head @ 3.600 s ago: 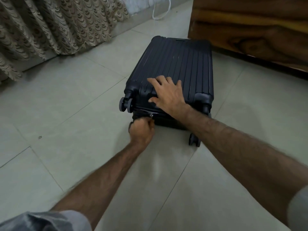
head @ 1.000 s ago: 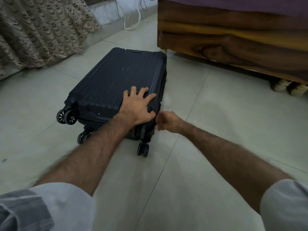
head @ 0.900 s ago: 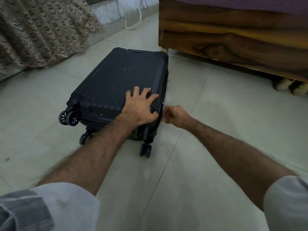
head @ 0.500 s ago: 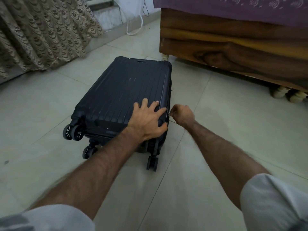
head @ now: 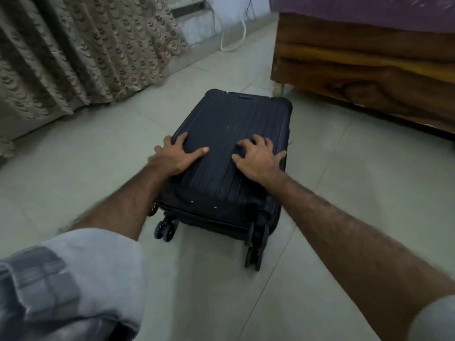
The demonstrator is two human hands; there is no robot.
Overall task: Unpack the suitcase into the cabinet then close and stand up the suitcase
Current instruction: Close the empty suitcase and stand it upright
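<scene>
Basically near the end. The suitcase (head: 229, 158) lies flat on the tiled floor (head: 344, 193), wheels (head: 163, 230) toward the person, top end pointing to the wooden bed frame (head: 369, 70); curtain (head: 73, 50) off to the left. The two shells look shut w/ no gap showing along the near edge, so closing seems done, tho the zip pull itself isn't visible, so can't confirm it's run all the way. No clothes or other contents in view, and the cabinet isn't in the shot, so unpacking can't be checked from here; prob finished, judging by the closed case.

Left hand (head: 176, 157) rests on the case's left upper edge, fingers (head: 182, 139) spread and laid over the rim, thumb out across the ribbed top. Right hand (head: 258, 159) sits on the right side of the top, fingers apart, slightly bent, pressing on the shell, not clamped on anything.

Left to do: tip it up onto its wheels. Both hands look placed for that lift.
</scene>
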